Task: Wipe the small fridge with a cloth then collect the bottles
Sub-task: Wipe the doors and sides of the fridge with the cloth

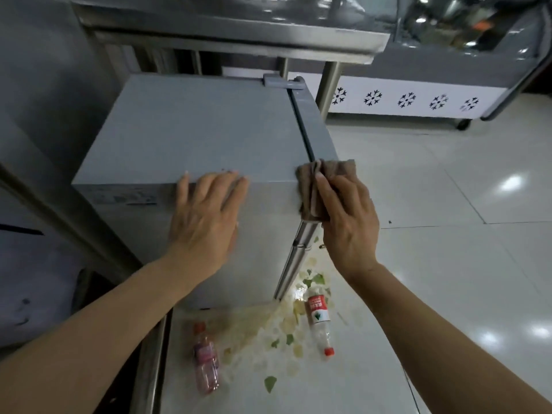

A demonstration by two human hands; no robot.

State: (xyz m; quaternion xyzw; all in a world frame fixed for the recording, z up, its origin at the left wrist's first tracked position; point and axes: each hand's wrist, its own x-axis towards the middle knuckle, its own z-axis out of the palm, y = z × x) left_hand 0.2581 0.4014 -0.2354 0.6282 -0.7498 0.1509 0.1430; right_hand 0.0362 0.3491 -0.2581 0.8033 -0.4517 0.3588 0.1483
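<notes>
1. Below your hands, two bottles lie on their sides on the floor tiles (pixel 448 234). The pink bottle (pixel 206 363) sits below your left wrist; the red-labelled bottle (pixel 319 318) lies beneath your right wrist, at the foot of the fridge. Both look like thin, empty plastic: expect them to be light, easily crushed and prone to rolling. Take each around the mid-body, not by the cap.
2. Food scraps (pixel 283 333) and a wet smear surround both bottles. Judge the tiles and bottle walls as possibly slippery.
3. Your left hand (pixel 206 216) lies flat, fingers straight and slightly spread, over the near top edge of the small fridge (pixel 194 130). It grips nothing; it appears to steady the cabinet.
4. Your right hand (pixel 346 216) has its fingers curled around the brown cloth (pixel 325 174), pressing it on the fridge corner just right of your left hand. The cloth is soft and bunched; hold it wadded so it stays under your palm.
5. Beyond your hands, the fridge top extends to a hinge (pixel 282 82), under a steel table (pixel 239 40). Wiping appears unfinished; no bottle is collected yet.
</notes>
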